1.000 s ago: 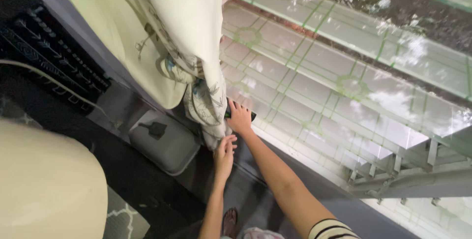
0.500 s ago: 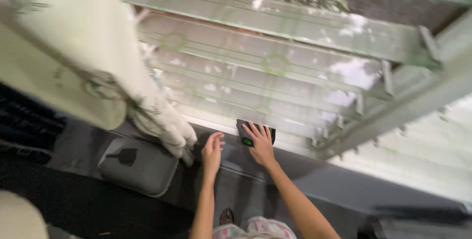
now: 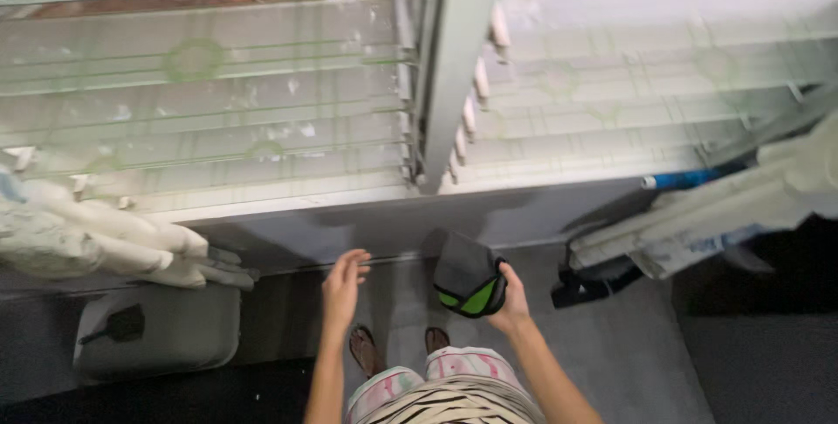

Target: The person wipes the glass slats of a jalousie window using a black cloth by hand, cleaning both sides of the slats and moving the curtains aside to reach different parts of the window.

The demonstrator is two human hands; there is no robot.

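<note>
Below the louvred window [image 3: 262, 101], at the foot of the grey wall [image 3: 367, 228]: frame is motion-blurred, fine detail is soft. Curtain [image 3: 96, 245] at the left edge is cut off, only its bunched lower end shows. Rolled pale bundle [image 3: 698, 215] at the right edge is cut off too, with a blue tube [image 3: 685, 180] poking out behind it; can't tell what the bundle is. Black strap or bag under it is too dark to make out. Person's torso is cropped by the bottom edge; both sandalled feet are partly hidden by the pink-striped clothing.

Dark pad with green trim [image 3: 470, 277]: long axis runs roughly up-down in view, tilted slightly, green edge at the lower end toward the person, dark face toward the wall. It's off the sill, held in the air just in front of the wall, right of the window's centre post [image 3: 454, 66].

Right hand [image 3: 511, 297]: grasping the pad from its right side, fingers curled round the edge, mostly hidden behind it.

Left hand [image 3: 342, 280]: released, fingers loosely spread and pointing up at the wall, holding nothing; contact with the wall can't be told. Grey bin lid [image 3: 166, 328] sits near the left.
</note>
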